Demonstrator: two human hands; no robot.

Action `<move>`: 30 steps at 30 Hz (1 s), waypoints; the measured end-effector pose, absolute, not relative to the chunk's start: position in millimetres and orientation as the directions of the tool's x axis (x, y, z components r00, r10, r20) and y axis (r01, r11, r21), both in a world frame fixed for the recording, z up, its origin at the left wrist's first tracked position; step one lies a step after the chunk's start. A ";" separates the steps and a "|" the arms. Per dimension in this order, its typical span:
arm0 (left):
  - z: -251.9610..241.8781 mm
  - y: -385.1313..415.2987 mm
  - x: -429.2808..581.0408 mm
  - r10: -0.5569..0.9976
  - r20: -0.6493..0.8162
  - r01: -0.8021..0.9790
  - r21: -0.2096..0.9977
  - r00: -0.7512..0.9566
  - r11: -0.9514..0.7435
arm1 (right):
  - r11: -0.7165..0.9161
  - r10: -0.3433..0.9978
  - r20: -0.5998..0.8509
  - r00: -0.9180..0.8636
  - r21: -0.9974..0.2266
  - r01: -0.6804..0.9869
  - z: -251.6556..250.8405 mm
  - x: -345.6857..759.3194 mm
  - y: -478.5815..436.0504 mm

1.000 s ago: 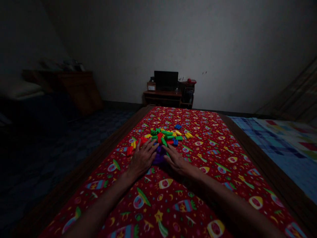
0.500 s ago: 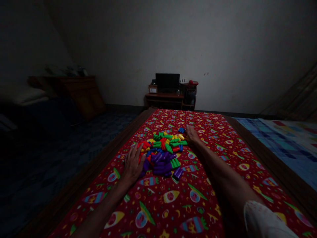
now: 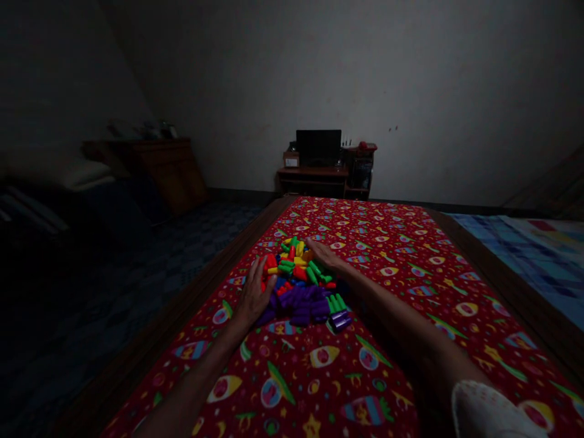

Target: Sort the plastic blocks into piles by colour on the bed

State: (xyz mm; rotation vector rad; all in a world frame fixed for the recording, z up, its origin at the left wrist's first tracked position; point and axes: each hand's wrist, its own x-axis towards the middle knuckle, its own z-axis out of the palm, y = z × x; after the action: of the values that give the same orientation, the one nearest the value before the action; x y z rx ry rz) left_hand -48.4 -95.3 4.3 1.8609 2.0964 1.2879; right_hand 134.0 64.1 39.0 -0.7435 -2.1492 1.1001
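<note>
A heap of plastic building blocks (image 3: 303,302) in purple, green, red, yellow and blue lies between my two hands. My left hand (image 3: 256,292) rests against the heap's left side, fingers stretched out beside the red and purple pieces. Along the far right side, my right hand (image 3: 325,255) touches the green and yellow pieces with its fingers extended and its edge low to the cloth. Neither hand grips a block. A green block (image 3: 336,303) and a purple block (image 3: 340,320) sit at the near right of the heap.
Under the blocks spreads a red patterned cloth (image 3: 365,389) on a table with brown edges. At the far wall stands a desk with a monitor (image 3: 318,146). A wooden cabinet (image 3: 159,176) is at the left, a blue plaid cloth (image 3: 511,249) at the right.
My right hand has swept left, pushing the far blocks closer together. The heap is more compact. My left hand stays at its left side. The view has shifted slightly.
</note>
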 end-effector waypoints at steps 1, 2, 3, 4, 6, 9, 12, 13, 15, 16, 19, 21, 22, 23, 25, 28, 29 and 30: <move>5.1 -95.5 -48.8 0.840 0.471 0.793 0.603 -0.270 -0.083 | 0.503 0.694 0.265 -0.670 -0.844 0.187 44.6 135.7 56.6; 6.1 -95.8 -49.2 0.837 0.478 0.792 0.603 -0.265 -0.093 | 0.510 0.688 0.280 -0.669 -0.843 0.172 50.7 140.2 49.8; 7.1 -96.4 -49.4 0.835 0.484 0.792 0.602 -0.262 -0.101 | 0.517 0.695 0.299 -0.654 -0.839 0.166 56.5 147.6 43.7; 7.9 -97.1 -49.6 0.832 0.489 0.793 0.600 -0.261 -0.104 | 0.529 0.714 0.321 -0.623 -0.830 0.178 61.5 158.4 38.4; 8.4 -98.7 -49.2 0.831 0.490 0.798 0.595 -0.263 -0.099 | 0.551 0.772 0.365 -0.521 -0.793 0.261 66.3 190.6 29.0; 7.7 -100.1 -46.8 0.854 0.459 0.805 0.587 -0.245 -0.085 | 0.570 0.817 0.418 -0.397 -0.688 0.449 55.7 259.7 16.0; 12.5 -96.0 -41.7 0.884 0.412 0.811 0.581 -0.221 -0.067 | 0.561 0.827 0.394 -0.402 -0.525 0.640 27.6 330.7 3.2; 16.7 -92.6 -39.4 0.890 0.398 0.812 0.581 -0.221 -0.058 | 0.575 0.811 0.426 -0.402 -0.452 0.681 16.9 349.5 -0.4; 28.7 -82.8 -34.0 0.902 0.373 0.812 0.582 -0.219 -0.043 | 0.605 0.757 0.506 -0.414 -0.301 0.737 -2.5 375.2 -5.5; 35.7 -76.6 -30.7 0.907 0.362 0.814 0.580 -0.218 -0.036 | 0.608 0.734 0.535 -0.418 -0.244 0.756 -9.9 382.1 -6.9; 54.6 -56.0 -17.9 0.927 0.328 0.834 0.551 -0.182 -0.031 | 0.590 0.712 0.563 -0.420 -0.156 0.792 -20.7 385.9 -8.2; 62.5 -44.5 -6.6 0.947 0.286 0.852 0.522 -0.145 -0.027 | 0.586 0.709 0.565 -0.423 -0.138 0.798 -20.3 382.6 -8.4; 65.1 -40.4 -0.3 0.957 0.263 0.864 0.502 -0.126 -0.025 | 0.590 0.707 0.564 -0.427 -0.136 0.796 -19.0 381.1 -8.7; 67.2 -37.9 6.6 0.965 0.241 0.878 0.477 -0.106 -0.023 | 0.595 0.705 0.563 -0.432 -0.137 0.792 -17.7 380.2 -9.2; 70.8 -38.4 21.7 0.976 0.207 0.913 0.408 -0.069 -0.022 | 0.600 0.702 0.563 -0.437 -0.135 0.789 -15.7 379.8 -10.3; 75.8 -53.2 47.1 0.982 0.182 0.964 0.253 0.039 -0.085 | 0.595 0.699 0.568 -0.434 -0.127 0.794 -15.3 380.4 -11.5; 76.9 -61.2 55.5 0.979 0.178 0.973 0.193 0.096 -0.130 | 0.595 0.698 0.570 -0.434 -0.124 0.794 -15.6 380.5 -11.6; 77.5 -70.2 63.3 0.972 0.173 0.973 0.136 0.161 -0.185 | 0.595 0.697 0.571 -0.434 -0.122 0.794 -15.8 380.4 -11.6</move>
State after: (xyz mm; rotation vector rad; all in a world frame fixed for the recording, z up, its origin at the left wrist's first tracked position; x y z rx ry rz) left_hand 63.3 -70.2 77.5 2.3986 2.0099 0.3480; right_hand 380.4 -11.6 -15.8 -1.1768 -2.2424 -0.2198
